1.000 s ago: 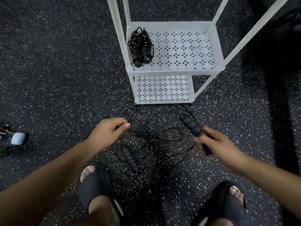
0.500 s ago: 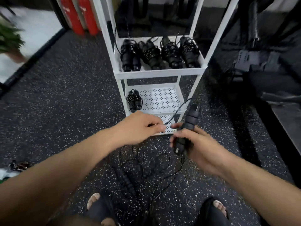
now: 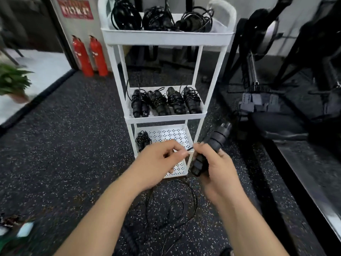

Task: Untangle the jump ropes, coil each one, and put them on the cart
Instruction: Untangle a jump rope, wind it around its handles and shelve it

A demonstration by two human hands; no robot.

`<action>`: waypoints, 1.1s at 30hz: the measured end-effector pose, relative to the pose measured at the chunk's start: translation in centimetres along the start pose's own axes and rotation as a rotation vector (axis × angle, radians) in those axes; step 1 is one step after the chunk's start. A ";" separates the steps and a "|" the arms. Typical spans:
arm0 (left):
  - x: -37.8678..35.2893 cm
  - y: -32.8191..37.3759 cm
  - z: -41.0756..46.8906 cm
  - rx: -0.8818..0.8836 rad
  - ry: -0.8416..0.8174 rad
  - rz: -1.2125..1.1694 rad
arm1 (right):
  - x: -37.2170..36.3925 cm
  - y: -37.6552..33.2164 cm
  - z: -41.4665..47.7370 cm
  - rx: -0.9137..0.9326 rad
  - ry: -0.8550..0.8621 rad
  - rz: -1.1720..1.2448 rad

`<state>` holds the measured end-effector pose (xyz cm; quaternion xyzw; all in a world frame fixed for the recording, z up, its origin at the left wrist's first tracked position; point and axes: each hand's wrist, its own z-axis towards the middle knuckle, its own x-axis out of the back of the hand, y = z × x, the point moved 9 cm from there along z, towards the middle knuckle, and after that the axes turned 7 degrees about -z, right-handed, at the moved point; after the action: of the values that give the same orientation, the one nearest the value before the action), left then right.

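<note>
The right grip [image 3: 215,169] had raised the black ribbed jump-rope handle [image 3: 212,145] from the floor [image 3: 73,145], curled round it; the left grip [image 3: 158,161] pinched its thin black cord [image 3: 190,149], coiling probably next.

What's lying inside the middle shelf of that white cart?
Four coiled black jump ropes lie side by side in the middle shelf. Its front rim hides their lower ends.
</note>
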<state>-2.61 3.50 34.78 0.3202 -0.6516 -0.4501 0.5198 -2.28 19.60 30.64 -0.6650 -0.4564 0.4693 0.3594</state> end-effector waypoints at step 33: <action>2.1 -3.6 2.0 0.011 0.017 -0.001 | 5.2 -5.0 -0.2 0.166 0.202 -0.068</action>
<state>-5.24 0.74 32.16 0.3271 -0.6496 -0.4440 0.5233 -2.66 26.15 33.67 -0.6610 -0.3997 0.4239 0.4729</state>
